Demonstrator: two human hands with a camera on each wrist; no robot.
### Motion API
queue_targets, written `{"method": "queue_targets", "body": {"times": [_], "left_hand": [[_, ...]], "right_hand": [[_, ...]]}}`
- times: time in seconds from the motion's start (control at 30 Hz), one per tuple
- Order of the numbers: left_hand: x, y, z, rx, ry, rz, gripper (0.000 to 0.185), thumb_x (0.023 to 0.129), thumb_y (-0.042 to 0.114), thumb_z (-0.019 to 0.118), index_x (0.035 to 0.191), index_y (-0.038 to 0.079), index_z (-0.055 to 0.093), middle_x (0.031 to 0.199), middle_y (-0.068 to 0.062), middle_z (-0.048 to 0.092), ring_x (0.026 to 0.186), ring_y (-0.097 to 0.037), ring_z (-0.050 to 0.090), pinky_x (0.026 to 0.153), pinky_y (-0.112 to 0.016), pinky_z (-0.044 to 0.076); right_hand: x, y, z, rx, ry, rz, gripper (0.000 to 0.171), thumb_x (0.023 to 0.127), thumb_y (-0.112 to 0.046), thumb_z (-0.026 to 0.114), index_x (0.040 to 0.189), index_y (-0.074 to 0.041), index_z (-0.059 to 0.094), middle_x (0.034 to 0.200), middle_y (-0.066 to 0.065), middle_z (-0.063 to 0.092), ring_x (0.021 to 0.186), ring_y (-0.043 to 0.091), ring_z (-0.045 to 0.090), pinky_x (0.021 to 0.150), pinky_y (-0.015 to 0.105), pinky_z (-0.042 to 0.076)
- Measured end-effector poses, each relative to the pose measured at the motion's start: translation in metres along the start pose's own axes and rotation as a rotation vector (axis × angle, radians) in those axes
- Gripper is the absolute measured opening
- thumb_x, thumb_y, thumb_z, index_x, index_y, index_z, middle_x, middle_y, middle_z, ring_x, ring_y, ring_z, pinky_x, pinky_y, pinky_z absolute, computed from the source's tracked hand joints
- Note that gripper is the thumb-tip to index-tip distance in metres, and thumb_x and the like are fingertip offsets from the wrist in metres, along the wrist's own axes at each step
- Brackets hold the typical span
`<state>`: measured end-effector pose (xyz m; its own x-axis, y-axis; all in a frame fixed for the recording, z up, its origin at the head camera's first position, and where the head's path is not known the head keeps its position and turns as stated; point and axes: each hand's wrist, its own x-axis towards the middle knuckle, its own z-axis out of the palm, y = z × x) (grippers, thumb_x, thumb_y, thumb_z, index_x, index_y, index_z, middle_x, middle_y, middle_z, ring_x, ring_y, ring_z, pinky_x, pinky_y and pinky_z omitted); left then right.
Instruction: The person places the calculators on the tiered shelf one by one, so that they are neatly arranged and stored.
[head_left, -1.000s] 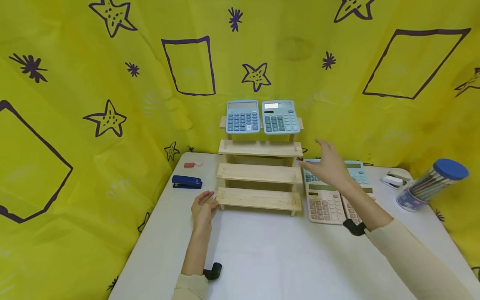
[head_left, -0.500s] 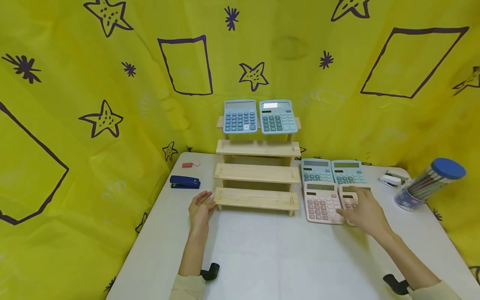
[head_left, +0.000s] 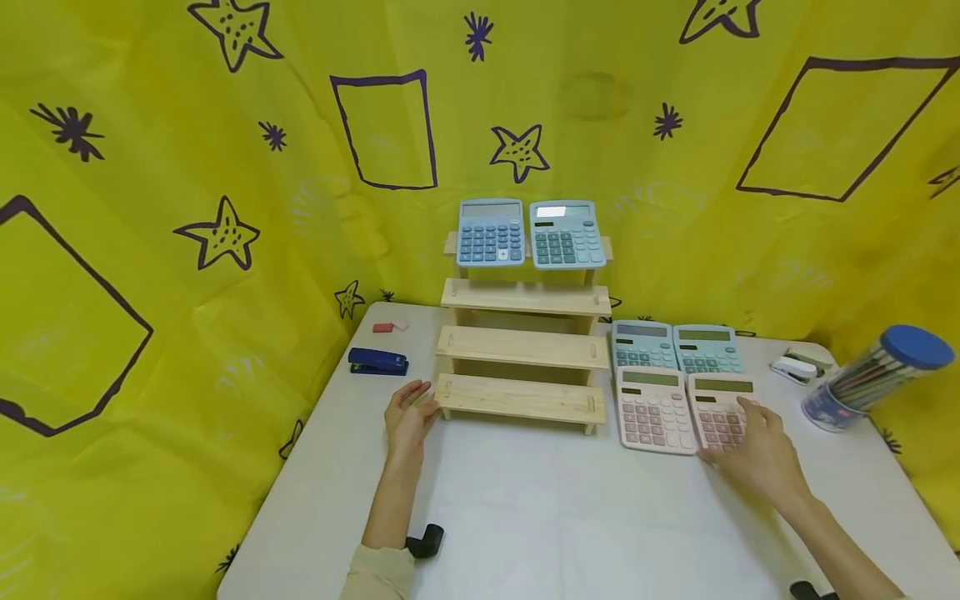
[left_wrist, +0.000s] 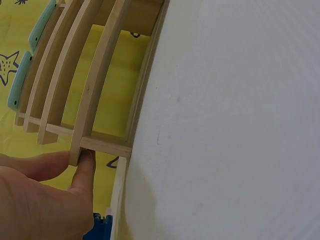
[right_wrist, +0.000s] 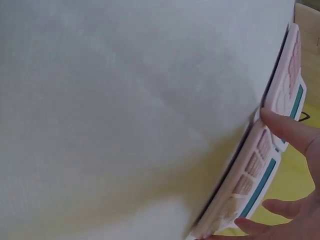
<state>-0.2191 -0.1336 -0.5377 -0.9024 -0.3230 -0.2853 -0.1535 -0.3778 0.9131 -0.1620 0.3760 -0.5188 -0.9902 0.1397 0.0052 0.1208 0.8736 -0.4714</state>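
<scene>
My left hand (head_left: pixel 414 408) lies on the white table (head_left: pixel 540 508), its straight fingers touching the left end of the lowest step of a wooden stepped rack (head_left: pixel 521 346). In the left wrist view the thumb (left_wrist: pixel 82 170) presses against that slat end of the rack (left_wrist: pixel 95 85). My right hand (head_left: pixel 742 437) grips the right pink calculator (head_left: pixel 716 404), thumb on its near left edge. In the right wrist view, the thumb (right_wrist: pixel 287 130) and a fingertip flank the pink calculator (right_wrist: pixel 257 167). A second pink calculator (head_left: pixel 654 408) lies beside it.
Two blue-green calculators (head_left: pixel 643 346) (head_left: pixel 707 350) lie behind the pink ones. Two more (head_left: pixel 491 233) (head_left: pixel 566 235) lean on the rack's top step. A blue stapler (head_left: pixel 378 362) and eraser (head_left: pixel 384 327) lie left. A white stapler (head_left: pixel 795 367) and pencil tub (head_left: pixel 873 375) stand right.
My right hand came down from beside the rack, over the calculators, and settled on the right pink calculator. The left hand stayed at the rack's end.
</scene>
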Motion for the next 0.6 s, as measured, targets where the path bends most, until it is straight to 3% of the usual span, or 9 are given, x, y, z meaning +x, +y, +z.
{"method": "queue_targets", "body": {"times": [0.6], "left_hand": [[0.0003, -0.0015, 0.0006, 0.001, -0.006, 0.027, 0.061, 0.091, -0.019, 0.058, 0.149, -0.005, 0.044, 0.147, -0.027, 0.052, 0.131, -0.037, 0.057, 0.104, -0.037, 0.055]], "right_hand": [[0.0015, 0.0019, 0.0039, 0.017, 0.046, -0.019, 0.114, 0.071, -0.027, 0.092, 0.153, 0.016, 0.025, 0.141, 0.055, 0.024, 0.113, 0.075, 0.038, 0.092, 0.083, 0.038]]}}
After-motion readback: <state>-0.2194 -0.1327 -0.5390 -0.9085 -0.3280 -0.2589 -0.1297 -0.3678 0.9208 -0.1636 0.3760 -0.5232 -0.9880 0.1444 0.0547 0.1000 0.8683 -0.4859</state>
